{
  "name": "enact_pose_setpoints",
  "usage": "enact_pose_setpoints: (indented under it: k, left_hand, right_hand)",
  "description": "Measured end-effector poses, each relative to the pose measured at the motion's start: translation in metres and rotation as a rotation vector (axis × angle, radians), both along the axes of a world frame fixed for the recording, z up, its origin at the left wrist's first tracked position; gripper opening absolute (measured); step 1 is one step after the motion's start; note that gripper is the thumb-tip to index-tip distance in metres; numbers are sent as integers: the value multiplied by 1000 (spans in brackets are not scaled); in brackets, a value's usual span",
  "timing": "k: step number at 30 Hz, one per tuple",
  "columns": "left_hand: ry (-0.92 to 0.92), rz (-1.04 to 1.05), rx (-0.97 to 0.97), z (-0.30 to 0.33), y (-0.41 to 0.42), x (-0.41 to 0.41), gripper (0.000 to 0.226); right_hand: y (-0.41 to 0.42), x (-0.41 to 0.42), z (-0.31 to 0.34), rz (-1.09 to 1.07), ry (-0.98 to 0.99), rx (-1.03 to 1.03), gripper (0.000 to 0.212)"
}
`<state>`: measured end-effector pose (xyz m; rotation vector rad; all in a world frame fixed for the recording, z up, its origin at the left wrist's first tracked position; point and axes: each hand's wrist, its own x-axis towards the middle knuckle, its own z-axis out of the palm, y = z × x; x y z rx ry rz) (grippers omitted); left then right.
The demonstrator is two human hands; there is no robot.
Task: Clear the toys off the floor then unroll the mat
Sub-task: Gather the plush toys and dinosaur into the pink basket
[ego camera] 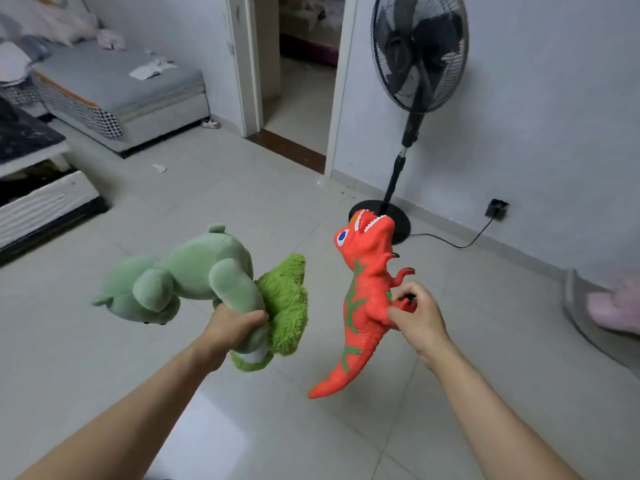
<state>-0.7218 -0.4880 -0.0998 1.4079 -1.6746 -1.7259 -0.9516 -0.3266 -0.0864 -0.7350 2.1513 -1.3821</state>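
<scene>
My left hand (232, 327) grips a pale green plush animal (183, 275) by one leg, together with a shaggy darker green plush toy (285, 303) pressed against it. Both hang in the air above the tiled floor. My right hand (417, 315) holds an orange rubber dinosaur (363, 289) with green stripes by its leg, head up and mouth wide, tail pointing down. No rolled mat is plainly visible; a grey object (585, 317) lies at the right edge.
A black standing fan (417, 53) stands by the wall, its base (398, 216) just beyond the dinosaur, cord running to a wall socket (497, 209). A grey sofa (114, 88) sits at back left, a low table (41, 192) at left, a doorway (298, 81) ahead. Pink slippers (616, 306) lie right.
</scene>
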Motion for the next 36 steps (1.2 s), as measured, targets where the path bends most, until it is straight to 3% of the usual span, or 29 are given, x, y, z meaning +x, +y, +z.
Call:
enact_pose_setpoints:
  k: [5,11,25,36]
  left_hand:
    - [6,-113,9,1,59,-93,40]
    - [35,-335,37,7,132,-203,56]
    - [52,-755,19,12,230,-423,66]
    - [14,-1121,81,13,301,-613,43]
  right_hand:
    - [85,-77,-1,-120,63,38,28]
    - [188,-146,6,-340,93,10,31]
    - [342,-237,1,-857,84,14,29]
    - [406,-331,3,-1208,147,29,36]
